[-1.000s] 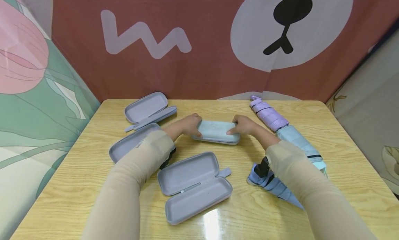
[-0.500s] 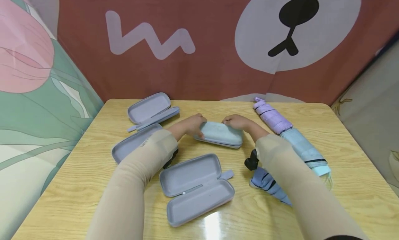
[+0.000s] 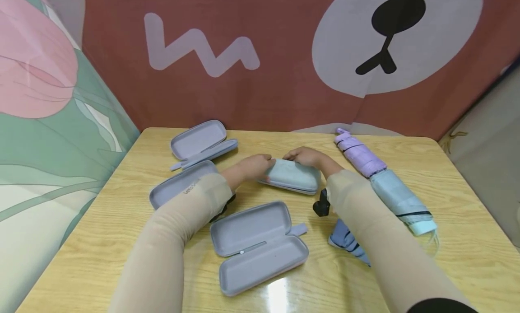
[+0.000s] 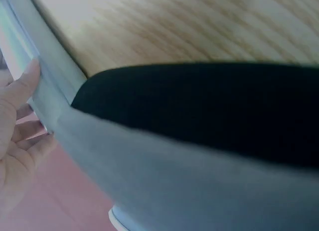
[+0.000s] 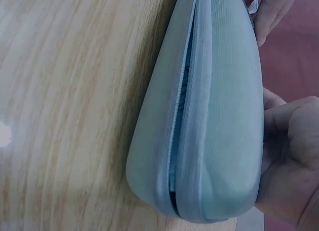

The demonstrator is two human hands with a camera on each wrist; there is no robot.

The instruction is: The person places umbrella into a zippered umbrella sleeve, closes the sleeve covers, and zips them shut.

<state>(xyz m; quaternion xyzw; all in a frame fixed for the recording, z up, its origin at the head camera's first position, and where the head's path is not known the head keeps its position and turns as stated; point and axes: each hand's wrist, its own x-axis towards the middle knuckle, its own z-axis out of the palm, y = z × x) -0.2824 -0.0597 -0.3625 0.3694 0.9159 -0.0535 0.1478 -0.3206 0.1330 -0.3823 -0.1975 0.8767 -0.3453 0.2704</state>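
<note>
Occupying the far middle of a shiny wood-grain table, a light green case is gripped at its left end by the thumb and fingers of the left hand. Its back edge is touched by the right hand; whether anything is pinched there cannot be told. Glare is reflected by the nearer wood. Behind, a reddish-brown cloth printed with a pale muzzle is hung; at the left, a pink-and-green flower cloth is seen.

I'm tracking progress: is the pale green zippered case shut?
Slightly open: on the pale green, oblong, fabric-like case, a dark gap separates the two grey zipper edges.
</note>
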